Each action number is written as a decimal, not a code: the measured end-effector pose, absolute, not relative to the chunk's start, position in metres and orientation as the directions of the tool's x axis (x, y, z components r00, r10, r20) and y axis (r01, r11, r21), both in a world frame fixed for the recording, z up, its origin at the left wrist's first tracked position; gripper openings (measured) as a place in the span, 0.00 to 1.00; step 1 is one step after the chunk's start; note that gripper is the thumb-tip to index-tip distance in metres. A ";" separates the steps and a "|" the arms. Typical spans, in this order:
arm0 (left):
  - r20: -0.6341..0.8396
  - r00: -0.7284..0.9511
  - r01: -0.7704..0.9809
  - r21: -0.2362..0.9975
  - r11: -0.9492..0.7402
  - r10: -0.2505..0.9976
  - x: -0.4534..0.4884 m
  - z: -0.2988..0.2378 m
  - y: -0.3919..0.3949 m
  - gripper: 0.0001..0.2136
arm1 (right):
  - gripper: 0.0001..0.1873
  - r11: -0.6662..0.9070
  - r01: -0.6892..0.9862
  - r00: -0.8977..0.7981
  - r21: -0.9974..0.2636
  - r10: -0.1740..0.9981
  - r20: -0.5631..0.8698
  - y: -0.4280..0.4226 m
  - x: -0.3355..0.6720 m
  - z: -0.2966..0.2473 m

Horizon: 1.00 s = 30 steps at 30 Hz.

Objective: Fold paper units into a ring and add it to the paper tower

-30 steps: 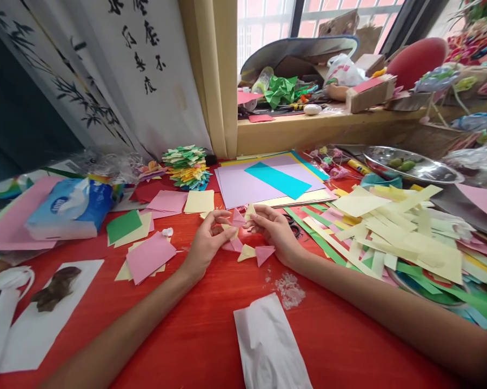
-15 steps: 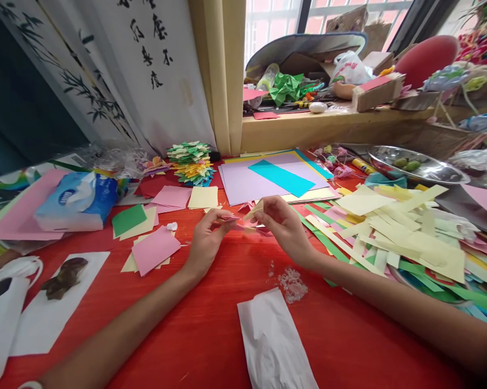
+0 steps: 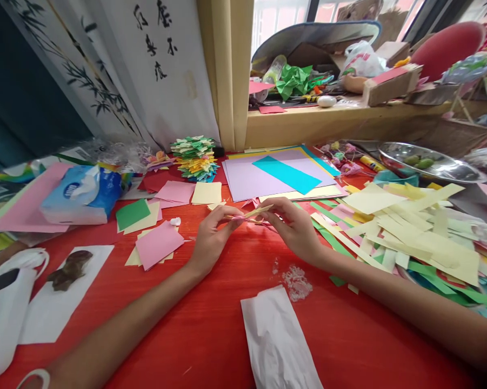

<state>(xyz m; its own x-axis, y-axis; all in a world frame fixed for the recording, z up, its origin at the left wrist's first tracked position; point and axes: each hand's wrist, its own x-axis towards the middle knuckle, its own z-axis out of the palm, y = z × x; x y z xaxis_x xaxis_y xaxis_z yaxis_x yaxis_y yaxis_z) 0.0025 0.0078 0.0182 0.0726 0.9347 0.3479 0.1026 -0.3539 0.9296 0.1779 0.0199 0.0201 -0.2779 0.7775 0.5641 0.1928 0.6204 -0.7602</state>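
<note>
My left hand [image 3: 211, 237] and my right hand [image 3: 294, 227] meet over the red table [image 3: 211, 324], both pinching a small folded paper piece [image 3: 251, 215] of pink and pale yellow, seen edge-on and held just above the tabletop. The fingers of each hand are closed on its ends. A pink square [image 3: 158, 244] on yellow squares lies to the left of my left hand. A heap of yellow and green paper strips [image 3: 405, 227] lies to the right of my right hand.
A tissue pack [image 3: 83, 194] and pink sheet sit at the left. A stack of folded paper units [image 3: 194, 158] and lilac sheets with a teal strip [image 3: 286, 175] lie behind. A white wrapper [image 3: 278, 340] lies in front. A metal bowl [image 3: 425, 162] stands at the right, under a cluttered windowsill.
The folded piece, flat on the table a second ago with its pink and yellow points spread, has been lifted and turned edge-on between both hands. The camera has tilted slightly.
</note>
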 end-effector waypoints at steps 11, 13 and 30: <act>0.374 0.078 0.134 0.915 -0.381 0.924 0.002 0.017 0.009 0.05 | 0.09 0.767 0.376 -0.330 -0.520 0.635 0.698 0.018 0.182 0.022; 0.376 0.083 0.142 0.912 -0.384 0.923 0.001 0.017 0.009 0.05 | 0.10 0.794 0.403 -0.368 -0.455 0.595 0.714 0.019 0.184 0.022; 0.431 0.124 0.226 0.865 -0.448 0.894 0.000 0.015 0.008 0.06 | 0.11 0.903 0.413 -0.540 -0.122 0.351 0.765 0.025 0.191 0.035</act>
